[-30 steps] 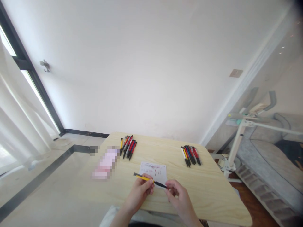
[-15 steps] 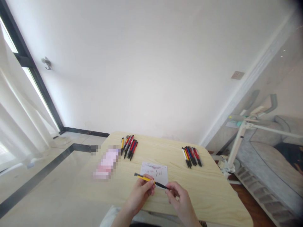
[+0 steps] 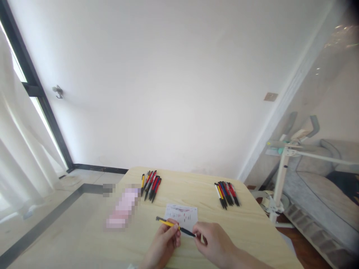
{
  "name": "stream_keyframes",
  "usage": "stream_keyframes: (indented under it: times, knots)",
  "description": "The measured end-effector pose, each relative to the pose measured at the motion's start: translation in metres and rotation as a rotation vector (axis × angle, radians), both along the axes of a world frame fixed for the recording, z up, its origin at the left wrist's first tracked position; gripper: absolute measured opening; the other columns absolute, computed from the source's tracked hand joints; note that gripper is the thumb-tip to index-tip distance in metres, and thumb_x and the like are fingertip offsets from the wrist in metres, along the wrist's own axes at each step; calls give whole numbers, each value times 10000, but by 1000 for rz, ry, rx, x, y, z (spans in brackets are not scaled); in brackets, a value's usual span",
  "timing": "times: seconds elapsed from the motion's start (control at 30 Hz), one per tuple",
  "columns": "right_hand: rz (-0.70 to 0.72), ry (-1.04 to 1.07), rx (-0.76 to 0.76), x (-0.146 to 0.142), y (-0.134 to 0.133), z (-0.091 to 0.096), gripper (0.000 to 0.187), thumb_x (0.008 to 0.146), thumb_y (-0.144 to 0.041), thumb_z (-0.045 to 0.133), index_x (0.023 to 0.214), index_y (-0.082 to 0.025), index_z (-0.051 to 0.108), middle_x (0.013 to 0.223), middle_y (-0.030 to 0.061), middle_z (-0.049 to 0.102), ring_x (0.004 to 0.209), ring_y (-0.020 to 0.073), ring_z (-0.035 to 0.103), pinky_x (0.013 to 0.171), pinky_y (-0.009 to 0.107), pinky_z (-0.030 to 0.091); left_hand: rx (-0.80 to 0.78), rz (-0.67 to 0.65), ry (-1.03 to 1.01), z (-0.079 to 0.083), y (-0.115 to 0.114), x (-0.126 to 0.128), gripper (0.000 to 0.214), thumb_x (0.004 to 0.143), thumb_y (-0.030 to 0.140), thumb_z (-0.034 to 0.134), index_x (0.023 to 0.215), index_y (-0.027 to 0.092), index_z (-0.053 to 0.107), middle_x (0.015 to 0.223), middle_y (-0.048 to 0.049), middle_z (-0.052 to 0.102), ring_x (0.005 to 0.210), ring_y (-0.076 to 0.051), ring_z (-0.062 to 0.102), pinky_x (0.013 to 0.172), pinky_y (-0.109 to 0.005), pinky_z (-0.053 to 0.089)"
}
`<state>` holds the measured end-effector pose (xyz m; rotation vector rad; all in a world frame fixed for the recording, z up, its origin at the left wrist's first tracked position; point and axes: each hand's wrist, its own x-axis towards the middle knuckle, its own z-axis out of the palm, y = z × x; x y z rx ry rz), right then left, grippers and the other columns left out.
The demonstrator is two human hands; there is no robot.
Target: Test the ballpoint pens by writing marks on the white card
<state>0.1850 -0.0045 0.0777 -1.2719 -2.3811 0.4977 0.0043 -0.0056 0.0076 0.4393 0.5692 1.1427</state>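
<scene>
A yellow pen with a black grip (image 3: 186,232) is held slantwise above the table. My left hand (image 3: 164,241) pinches its yellow barrel between thumb and fingers. At the black tip end, my right hand (image 3: 211,239) has its thumb and fingertips closed around the point; whether a small part sits between them is hidden. Under the pen lies a white printed sheet (image 3: 179,212), partly covered by my hands. A bunch of pens (image 3: 151,186) rests at the table's back left, and another bunch (image 3: 227,194) at the back right.
The light wood table (image 3: 190,183) stands near a white wall. On its left side is a pixelated pink item (image 3: 123,209). Beyond the right edge are a white exercise machine (image 3: 280,183) and a grey sofa (image 3: 322,186). A white curtain (image 3: 25,142) hangs at left.
The view has tilted upward, so the table sits lower. My right hand has turned, its forearm now reaching in from the lower right. Both hands stay on the yellow pen.
</scene>
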Motion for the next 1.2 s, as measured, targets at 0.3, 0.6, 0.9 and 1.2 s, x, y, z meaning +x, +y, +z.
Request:
stream_keyframes:
  times: [0.3,0.6,0.9,1.2]
  knots:
    - [-93,109,62,-23,6,-24,116,738,-155,448,720,-193,556,582,-17,566,513,107,506,501,182,338,-135,148,-87,-2,2,-3,125,694,169,666,719,147,545,569,25,517,526,-56,485,502,-168,364]
    - [-260,377,-79,-30,-17,-53,80,758,-207,480,735,-173,549,567,-14,544,455,89,469,440,164,336,-38,102,-45,3,1,-2,77,725,178,635,744,125,582,595,13,517,532,-55,473,488,-172,367]
    - [-289,502,-92,-27,-20,-55,163,776,-308,487,735,-165,554,577,2,557,442,94,464,434,176,355,9,54,21,3,-1,-1,119,716,226,642,753,133,580,594,10,523,534,-67,467,500,-190,359]
    - [-300,614,-154,-28,-20,-55,238,781,-390,482,743,-168,560,591,7,550,480,110,468,462,195,372,27,58,107,-4,0,1,185,725,271,629,847,171,533,547,26,541,484,-71,464,481,-195,335]
